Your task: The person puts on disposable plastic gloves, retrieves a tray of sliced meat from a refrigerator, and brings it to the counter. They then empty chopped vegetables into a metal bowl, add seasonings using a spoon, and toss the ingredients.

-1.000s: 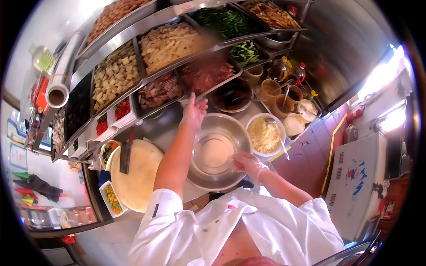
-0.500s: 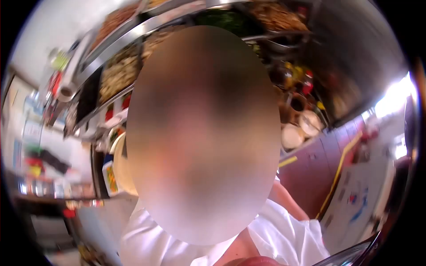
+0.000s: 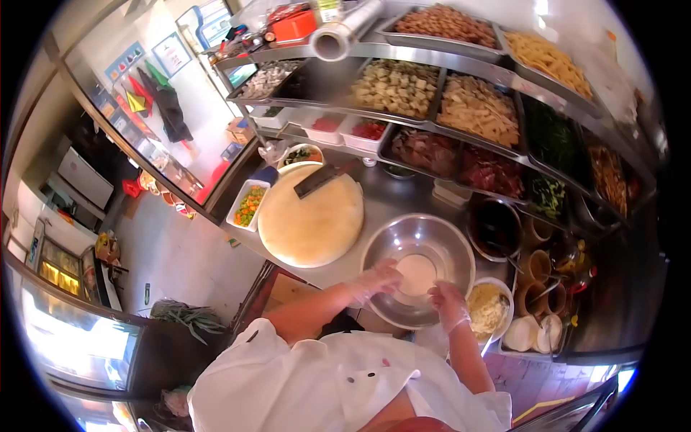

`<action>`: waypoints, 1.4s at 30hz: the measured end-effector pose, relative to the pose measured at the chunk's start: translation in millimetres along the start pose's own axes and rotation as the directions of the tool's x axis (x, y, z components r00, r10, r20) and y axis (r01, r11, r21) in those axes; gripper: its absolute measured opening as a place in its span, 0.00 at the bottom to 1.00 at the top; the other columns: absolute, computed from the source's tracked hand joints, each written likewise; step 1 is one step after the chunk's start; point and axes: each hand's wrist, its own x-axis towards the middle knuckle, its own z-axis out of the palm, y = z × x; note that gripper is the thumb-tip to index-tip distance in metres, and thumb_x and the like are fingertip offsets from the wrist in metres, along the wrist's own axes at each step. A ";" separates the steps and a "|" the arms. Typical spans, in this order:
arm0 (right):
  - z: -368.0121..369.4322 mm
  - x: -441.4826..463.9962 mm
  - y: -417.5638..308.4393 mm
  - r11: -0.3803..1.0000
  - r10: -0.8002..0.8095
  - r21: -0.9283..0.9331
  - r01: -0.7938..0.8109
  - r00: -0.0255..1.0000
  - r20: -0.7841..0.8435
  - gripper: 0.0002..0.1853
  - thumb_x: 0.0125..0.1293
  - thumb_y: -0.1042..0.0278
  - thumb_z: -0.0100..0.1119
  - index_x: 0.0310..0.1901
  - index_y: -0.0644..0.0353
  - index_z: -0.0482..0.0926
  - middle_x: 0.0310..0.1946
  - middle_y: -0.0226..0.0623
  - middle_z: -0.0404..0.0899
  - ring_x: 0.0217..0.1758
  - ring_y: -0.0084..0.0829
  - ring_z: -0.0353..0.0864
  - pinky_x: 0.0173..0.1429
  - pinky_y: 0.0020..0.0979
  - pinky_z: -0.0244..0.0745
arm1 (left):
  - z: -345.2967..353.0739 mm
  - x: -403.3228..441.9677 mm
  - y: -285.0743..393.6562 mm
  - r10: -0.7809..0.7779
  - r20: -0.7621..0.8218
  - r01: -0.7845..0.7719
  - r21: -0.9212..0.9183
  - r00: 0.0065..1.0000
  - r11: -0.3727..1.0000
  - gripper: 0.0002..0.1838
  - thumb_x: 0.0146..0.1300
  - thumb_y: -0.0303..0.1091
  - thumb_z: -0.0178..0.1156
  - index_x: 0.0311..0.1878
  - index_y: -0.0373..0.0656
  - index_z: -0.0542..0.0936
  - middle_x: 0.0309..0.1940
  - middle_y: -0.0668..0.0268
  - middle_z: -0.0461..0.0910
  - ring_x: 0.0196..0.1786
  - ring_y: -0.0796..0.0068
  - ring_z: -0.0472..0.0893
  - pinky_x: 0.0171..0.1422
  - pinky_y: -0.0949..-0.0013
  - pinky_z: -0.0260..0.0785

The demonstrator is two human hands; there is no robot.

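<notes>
A wide stainless steel bowl stands on the counter in front of me, with a pale, whitish substance at its bottom. My left hand, in a clear thin plastic glove, reaches over the bowl's left side, its fingers stretched out and apart. On the right side, my right hand is gloved too and sits just over the rim. Its fingers are curled together, and whatever they may hold is too small to make out. Close beside it is a white tub of pale yellow, shredded-looking food.
A round cutting board carries a cleaver. Left of it sits a white tray of diced vegetables. Food pans fill the shelves behind. A pot of dark liquid and several seasoning containers stand at right.
The view has swung down from a blurred, tilted angle. The bowl, the cutting board and both my hands now show; a large blurred oval covered the middle before.
</notes>
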 end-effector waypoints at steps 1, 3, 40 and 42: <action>17.2 -0.1 -7.5 0.999 -0.007 -0.036 0.007 1.000 -0.016 0.16 0.73 0.58 0.56 0.54 0.61 0.78 0.37 0.38 0.83 0.33 0.28 0.79 0.39 0.29 0.75 | -19.5 -7.6 22.5 0.020 -0.075 -0.024 -0.050 0.997 0.998 0.36 0.70 0.42 0.65 0.75 0.45 0.60 0.56 0.59 0.75 0.56 0.69 0.79 0.63 0.64 0.74; 43.6 2.3 -5.1 0.999 0.008 -0.034 -0.008 1.000 -0.023 0.17 0.73 0.58 0.56 0.54 0.62 0.79 0.37 0.38 0.83 0.33 0.28 0.79 0.40 0.29 0.76 | -75.6 -11.8 63.3 0.047 -0.193 -0.060 -0.060 0.980 0.996 0.24 0.70 0.40 0.63 0.65 0.46 0.70 0.45 0.65 0.80 0.46 0.75 0.81 0.53 0.68 0.76; 92.2 -105.5 139.4 0.872 0.080 0.450 0.191 0.852 -0.517 0.16 0.74 0.59 0.59 0.54 0.63 0.79 0.41 0.42 0.86 0.38 0.32 0.86 0.45 0.31 0.82 | 74.4 147.4 526.8 0.174 -0.474 -0.447 -0.560 0.863 0.698 0.17 0.71 0.36 0.57 0.58 0.39 0.74 0.53 0.55 0.77 0.31 0.59 0.85 0.26 0.76 0.79; 60.5 -118.5 135.2 0.888 0.101 0.436 0.147 0.862 -0.497 0.15 0.74 0.60 0.60 0.52 0.63 0.79 0.40 0.42 0.86 0.38 0.34 0.86 0.44 0.32 0.83 | 80.6 118.0 508.3 0.198 -0.461 -0.461 -0.576 0.865 0.675 0.16 0.71 0.35 0.57 0.58 0.38 0.74 0.57 0.54 0.74 0.32 0.58 0.85 0.26 0.76 0.80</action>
